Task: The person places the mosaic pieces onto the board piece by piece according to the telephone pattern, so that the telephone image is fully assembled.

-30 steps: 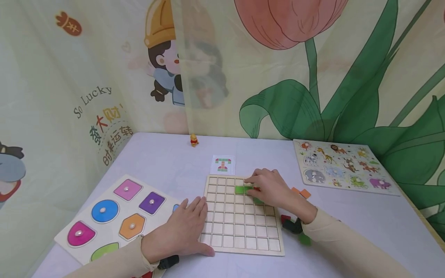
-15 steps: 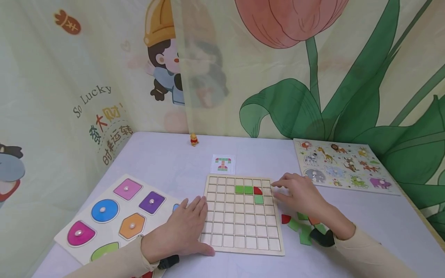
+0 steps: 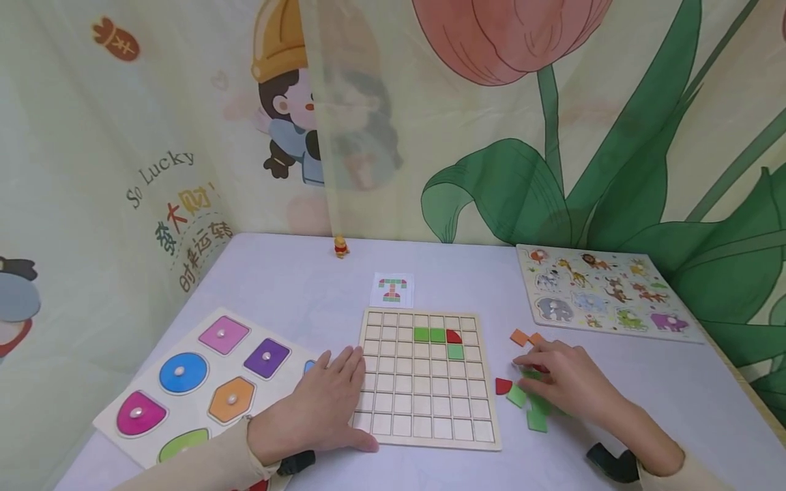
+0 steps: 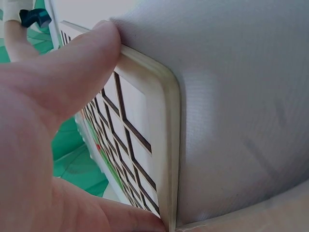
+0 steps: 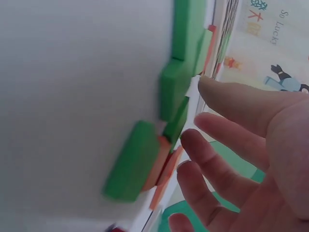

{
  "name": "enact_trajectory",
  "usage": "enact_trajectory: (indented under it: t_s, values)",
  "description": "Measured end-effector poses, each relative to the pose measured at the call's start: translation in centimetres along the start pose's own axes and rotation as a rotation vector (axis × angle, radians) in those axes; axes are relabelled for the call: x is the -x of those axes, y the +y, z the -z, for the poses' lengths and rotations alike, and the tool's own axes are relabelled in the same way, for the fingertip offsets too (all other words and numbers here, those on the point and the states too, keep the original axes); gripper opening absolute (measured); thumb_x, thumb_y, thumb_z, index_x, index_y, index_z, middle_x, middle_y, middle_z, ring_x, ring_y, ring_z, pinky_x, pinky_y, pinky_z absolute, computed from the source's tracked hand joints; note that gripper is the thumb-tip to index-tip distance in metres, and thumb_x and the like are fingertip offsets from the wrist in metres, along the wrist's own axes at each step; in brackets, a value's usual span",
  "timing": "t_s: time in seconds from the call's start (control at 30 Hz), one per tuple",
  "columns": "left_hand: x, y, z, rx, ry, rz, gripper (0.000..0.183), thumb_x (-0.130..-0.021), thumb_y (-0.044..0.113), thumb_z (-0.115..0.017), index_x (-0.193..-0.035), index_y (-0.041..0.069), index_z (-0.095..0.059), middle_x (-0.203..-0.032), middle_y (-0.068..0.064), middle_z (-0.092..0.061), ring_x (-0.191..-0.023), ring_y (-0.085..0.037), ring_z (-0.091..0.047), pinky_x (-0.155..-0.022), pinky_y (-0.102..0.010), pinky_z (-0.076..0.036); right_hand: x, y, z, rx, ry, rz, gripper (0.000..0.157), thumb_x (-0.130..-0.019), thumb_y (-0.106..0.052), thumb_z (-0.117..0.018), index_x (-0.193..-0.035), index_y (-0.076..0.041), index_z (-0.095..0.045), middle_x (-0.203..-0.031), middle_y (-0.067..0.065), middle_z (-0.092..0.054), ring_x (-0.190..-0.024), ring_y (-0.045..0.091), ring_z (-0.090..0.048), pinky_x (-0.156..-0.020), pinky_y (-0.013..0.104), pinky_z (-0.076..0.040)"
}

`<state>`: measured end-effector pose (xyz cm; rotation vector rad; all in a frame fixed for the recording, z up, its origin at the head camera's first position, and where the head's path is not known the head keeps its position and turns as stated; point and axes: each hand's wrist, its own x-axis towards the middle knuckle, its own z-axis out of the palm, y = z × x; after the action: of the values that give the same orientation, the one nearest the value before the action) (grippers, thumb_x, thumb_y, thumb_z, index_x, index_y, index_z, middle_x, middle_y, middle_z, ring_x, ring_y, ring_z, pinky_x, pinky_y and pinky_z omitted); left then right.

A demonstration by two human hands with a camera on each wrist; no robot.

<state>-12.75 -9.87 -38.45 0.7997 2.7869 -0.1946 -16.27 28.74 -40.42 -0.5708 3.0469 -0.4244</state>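
My left hand [image 3: 322,406] lies with fingers extended at the left edge of a wooden grid board [image 3: 405,389]. In the left wrist view, its thumb [image 4: 91,53] touches the board's rim. Set in the board's upper cells are two green square tiles [image 3: 429,335], a red quarter-round tile [image 3: 454,337] and, below it, another green tile [image 3: 456,352]. Right of the board, my right hand [image 3: 571,375] hovers over loose green tiles [image 3: 537,420], partly hiding them. Thumb and fingers are apart in the right wrist view, with nothing between them.
A loose red tile [image 3: 503,387] and an orange tile [image 3: 519,337] lie beside the board. Behind it is a pattern card [image 3: 391,290]. A knobbed shape puzzle [image 3: 202,372] is at left, an animal puzzle [image 3: 608,290] at back right, and a small bear figure [image 3: 340,247] at the back.
My right hand has left the board's upper right and moved right and nearer, over the loose tiles. The red and green tiles it covered now show in the board. My left hand stays put.
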Motion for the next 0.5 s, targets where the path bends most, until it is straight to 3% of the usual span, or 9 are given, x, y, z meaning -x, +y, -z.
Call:
enact_trajectory:
  t_s: [0.5]
  values:
    - [0.0,0.0,0.0,0.02,-0.003,0.004,0.122,-0.075,0.087,-0.061,-0.155,-0.003,-0.039,-0.165,-0.019,-0.036,-0.155,-0.032,-0.035,-0.121,-0.054,-0.035,1.6,0.7,-0.3,0.039,0.012,-0.073,0.037,-0.076,-0.03,-0.09,-0.11,-0.019,-0.082,-0.095,-0.007,-0.07,-0.078,0.006,-0.052,-0.069,0.03,-0.035]
